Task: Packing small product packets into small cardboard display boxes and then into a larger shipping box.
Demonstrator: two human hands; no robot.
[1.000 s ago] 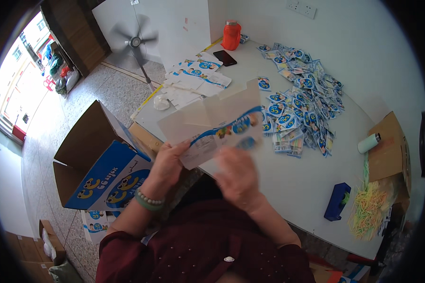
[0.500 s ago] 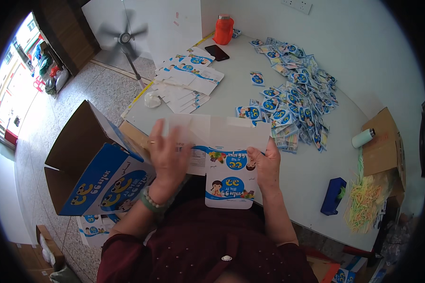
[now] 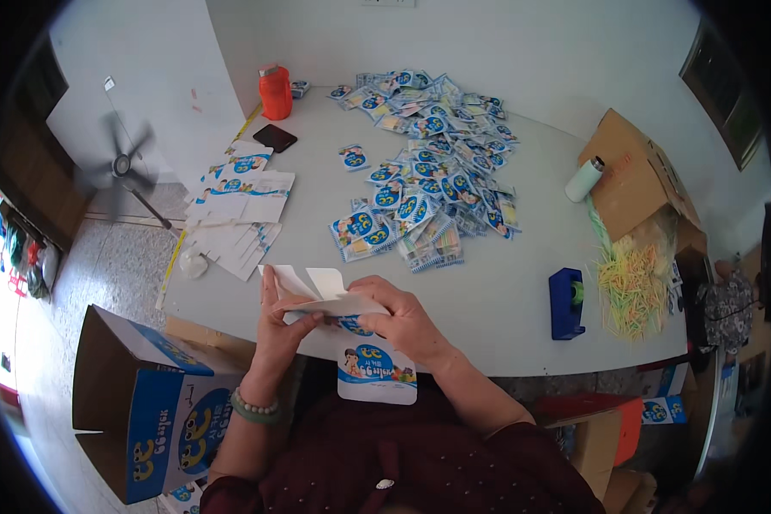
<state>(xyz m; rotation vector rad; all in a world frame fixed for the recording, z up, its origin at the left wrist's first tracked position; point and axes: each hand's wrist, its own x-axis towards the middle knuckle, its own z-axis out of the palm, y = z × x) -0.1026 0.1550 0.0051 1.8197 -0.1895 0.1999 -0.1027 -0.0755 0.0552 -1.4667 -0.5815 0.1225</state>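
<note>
"What did the hands have?"

"One carton [image 3: 377, 368], white and blue, partly folded. The left hand [image 3: 276, 330] pinched its left end, thumb below and fingers up against a pale flap. The right hand [image 3: 409, 324] gripped the other end between thumb and fingers."

"Where was the carton?"

"In front of the chest, at the table's near edge. Its pale flaps stood up between the hands, and a printed panel hung below them."

"Anything on the wrist?"

"Beaded bracelets [image 3: 255, 409], on the left one."

"And past the hands?"

"The pale table [image 3: 488, 334]. A heap of packets [image 3: 437, 163] lay beyond the carton, with a lone packet [image 3: 353, 157] just left of it. Flat cartons [image 3: 253, 201] were spread on the left side, a phone [image 3: 275, 138] near their far end and an orange bottle [image 3: 275, 92] behind that."

"On the right?"

"A blue tape dispenser [image 3: 566, 304], then paper shreds [image 3: 634, 287]. Behind those, a brown box [image 3: 630, 176] leaned, with a pale green bottle [image 3: 585, 179] against it."

"Off the table?"

"A big open box [image 3: 158, 411] at the left, and a fan [image 3: 122, 164] farther back."
</note>
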